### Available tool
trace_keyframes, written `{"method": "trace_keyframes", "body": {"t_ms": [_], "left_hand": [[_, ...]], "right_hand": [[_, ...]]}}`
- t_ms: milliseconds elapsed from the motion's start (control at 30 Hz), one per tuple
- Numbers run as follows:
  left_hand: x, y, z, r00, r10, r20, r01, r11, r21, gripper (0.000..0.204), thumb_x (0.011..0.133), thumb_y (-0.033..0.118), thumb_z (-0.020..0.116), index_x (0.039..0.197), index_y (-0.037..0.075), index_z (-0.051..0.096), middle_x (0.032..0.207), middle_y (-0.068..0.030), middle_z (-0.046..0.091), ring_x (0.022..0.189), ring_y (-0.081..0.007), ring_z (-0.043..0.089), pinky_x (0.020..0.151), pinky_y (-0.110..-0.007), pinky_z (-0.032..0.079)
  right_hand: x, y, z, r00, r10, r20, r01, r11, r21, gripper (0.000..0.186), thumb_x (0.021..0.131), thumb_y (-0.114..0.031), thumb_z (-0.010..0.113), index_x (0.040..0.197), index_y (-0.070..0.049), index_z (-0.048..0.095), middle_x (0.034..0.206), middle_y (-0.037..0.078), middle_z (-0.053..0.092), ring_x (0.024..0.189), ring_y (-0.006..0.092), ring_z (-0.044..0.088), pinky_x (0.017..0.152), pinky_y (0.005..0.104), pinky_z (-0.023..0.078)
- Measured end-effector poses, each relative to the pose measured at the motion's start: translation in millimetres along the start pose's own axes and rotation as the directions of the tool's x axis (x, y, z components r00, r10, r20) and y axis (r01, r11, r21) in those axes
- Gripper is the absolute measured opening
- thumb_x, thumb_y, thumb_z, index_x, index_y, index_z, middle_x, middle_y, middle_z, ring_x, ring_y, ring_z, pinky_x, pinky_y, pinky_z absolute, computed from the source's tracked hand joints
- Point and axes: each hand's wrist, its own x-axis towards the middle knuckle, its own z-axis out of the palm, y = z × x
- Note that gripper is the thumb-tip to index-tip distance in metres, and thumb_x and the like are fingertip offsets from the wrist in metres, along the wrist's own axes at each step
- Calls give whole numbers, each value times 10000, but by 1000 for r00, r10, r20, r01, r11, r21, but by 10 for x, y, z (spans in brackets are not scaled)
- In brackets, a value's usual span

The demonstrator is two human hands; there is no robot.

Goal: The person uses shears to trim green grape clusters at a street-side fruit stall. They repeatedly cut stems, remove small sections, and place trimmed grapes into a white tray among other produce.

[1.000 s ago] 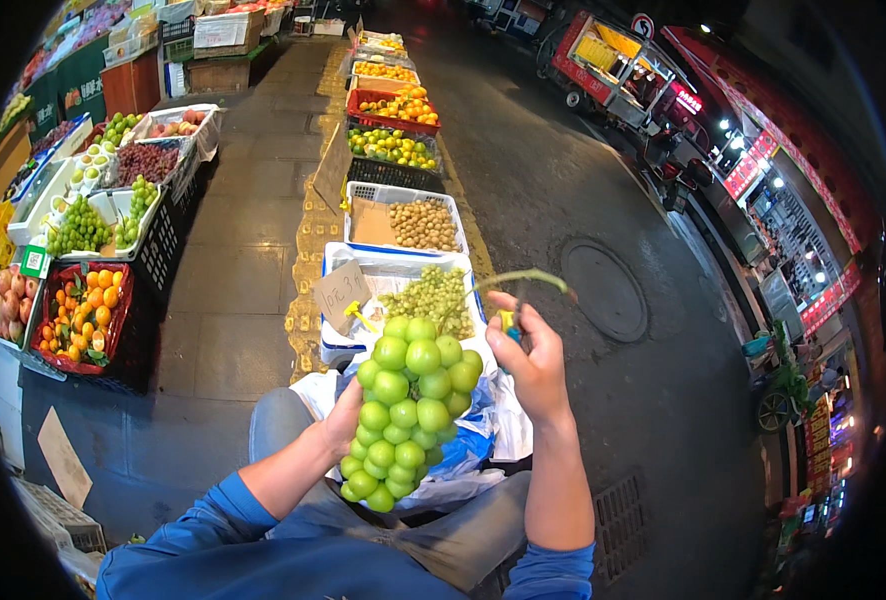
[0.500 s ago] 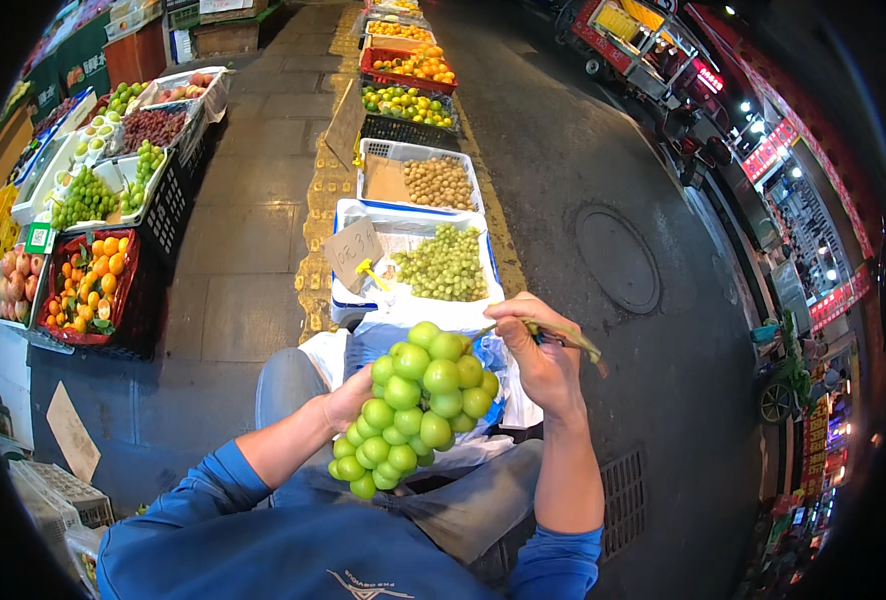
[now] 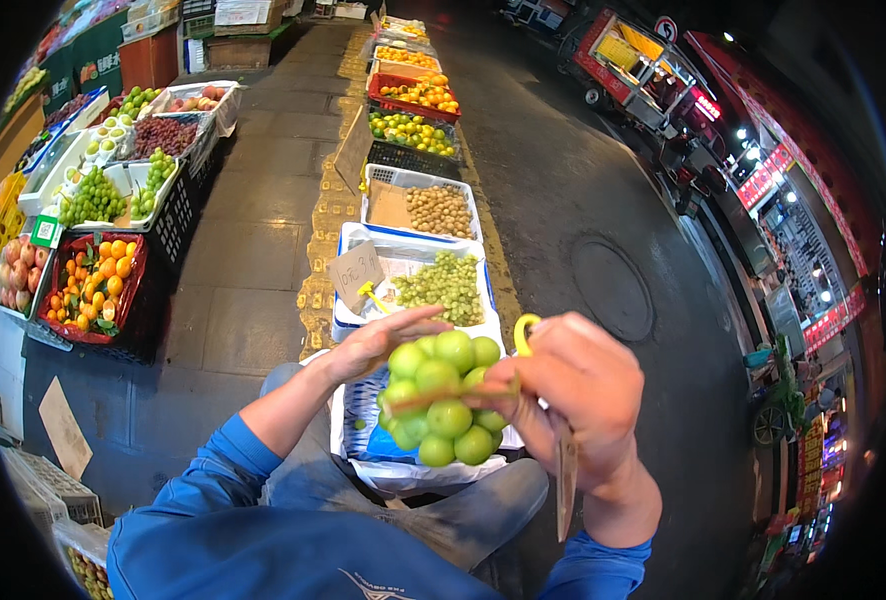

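Green grapes, round and glossy, crowd the centre of the frame as you raise a bunch of green grapes (image 3: 449,418) before you, above a white-rimmed, lined box (image 3: 340,425) by your knees in the lower middle of the frame. Good handling here seems to rest on the stem (image 3: 503,395): a firm pinch close to the fruit would likely limit swing, while squeezing the berries could bruise or loosen them. A palm kept near the underside would probably steady the weight, and the metal-looking strip (image 3: 565,485) beneath your grip is best angled away from both skin and fruit.

Your right hand (image 3: 588,385), right of centre, is curled closed, thumb and fingers pinching the stem. A yellow ring (image 3: 520,335), perhaps the handle of a cutting tool, shows at those same fingers; how it sits in the palm is hidden. Your left hand (image 3: 383,340), just beside the bunch at its upper left, is nearly flat, fingers extended, gripping nothing; whether it touches the berries, you cannot tell from this angle.

Beyond your hands, a tray of smaller green grapes (image 3: 446,285) sits behind a cardboard sign (image 3: 357,272), with brown round fruit (image 3: 438,210) in the next tray up the frame.
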Motion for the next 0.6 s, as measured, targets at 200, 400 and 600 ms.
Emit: {"method": "trace_keyframes", "body": {"t_ms": [200,400,600], "left_hand": [[76,-17,70,990,118,77,-121,992,36,1389,644,880,664,1609,45,116,1633,-187,234,1507,-307,261,1232,-469,209],[-20,-296,165,988,-53,144,96,944,-315,1171,785,841,537,1589,62,193,1580,-166,352,1429,-297,411,1148,-464,399],[-175,-770,308,975,-211,68,192,654,-732,945,900,787,401,1571,128,302,1564,-176,387,1388,-375,451,1147,-535,382]], "right_hand": [[295,235,-85,990,100,-96,-102,994,-24,252,856,-163,786,722,13,665,662,82,607,594,162,547,548,308,413],[379,906,196,858,505,-94,-497,862,98,343,907,-270,748,724,9,673,562,19,511,572,86,445,527,297,354],[24,1593,766,722,690,55,-691,715,106,359,871,-328,773,722,-10,701,548,88,573,540,149,544,554,360,436]]}}
